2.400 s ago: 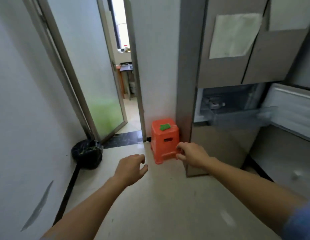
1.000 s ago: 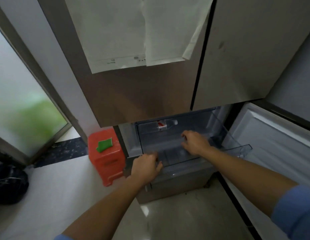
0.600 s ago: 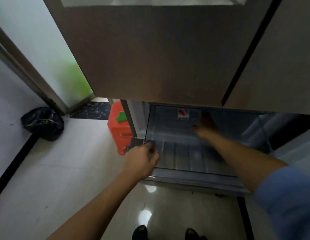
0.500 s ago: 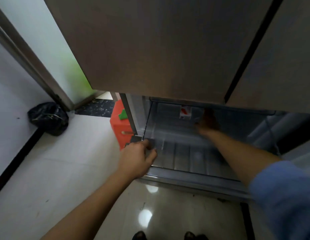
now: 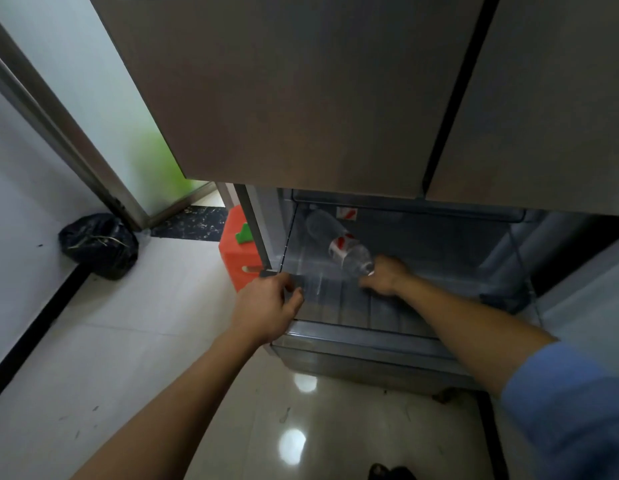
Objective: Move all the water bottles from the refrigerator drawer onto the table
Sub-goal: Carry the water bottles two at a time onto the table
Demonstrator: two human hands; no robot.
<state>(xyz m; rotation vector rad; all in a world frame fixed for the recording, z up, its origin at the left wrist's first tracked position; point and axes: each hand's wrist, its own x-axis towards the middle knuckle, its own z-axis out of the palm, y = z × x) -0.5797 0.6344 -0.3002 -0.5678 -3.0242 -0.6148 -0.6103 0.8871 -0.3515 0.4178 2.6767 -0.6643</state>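
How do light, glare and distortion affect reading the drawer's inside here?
Head view: the drawer lies in dim shadow under the refrigerator doors, so the clear water bottle shows mainly by its red label; two glare spots mark the glossy floor; wide-angle distortion slants the door frame.

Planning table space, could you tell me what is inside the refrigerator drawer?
One water bottle lies sideways, right hand gripping its neck. A red patch behind it is unclear; the forearm covers some drawer floor.
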